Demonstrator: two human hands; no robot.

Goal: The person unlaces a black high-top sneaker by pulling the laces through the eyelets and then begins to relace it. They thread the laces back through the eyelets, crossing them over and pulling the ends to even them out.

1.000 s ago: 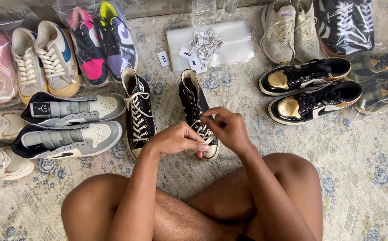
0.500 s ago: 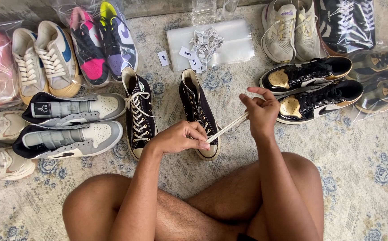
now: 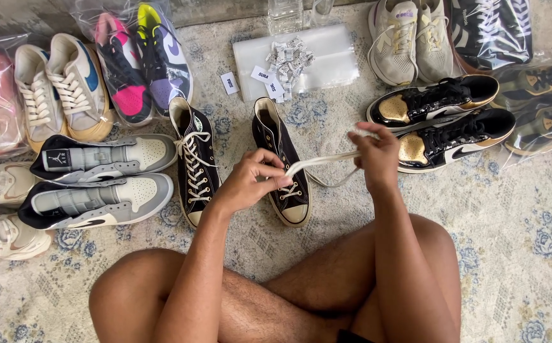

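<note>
I see the right hand (image 3: 377, 152) pinching a white lace (image 3: 323, 160) taut, while the left hand (image 3: 253, 181) grips it (apparently) at the black high-top (image 3: 282, 165) lying on the rug (image 3: 517, 209) beside its laced mate (image 3: 196, 165).

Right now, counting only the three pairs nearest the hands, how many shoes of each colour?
Black high-tops with white laces: 2
Black-and-gold sneakers: 2
Grey-and-black sneakers: 2
Total: 6

Matt black cloth is seen on the shoe (image 3: 280, 166), a soft woven rug (image 3: 517, 209), and shiny gold-black sneakers (image 3: 444, 121).
</note>
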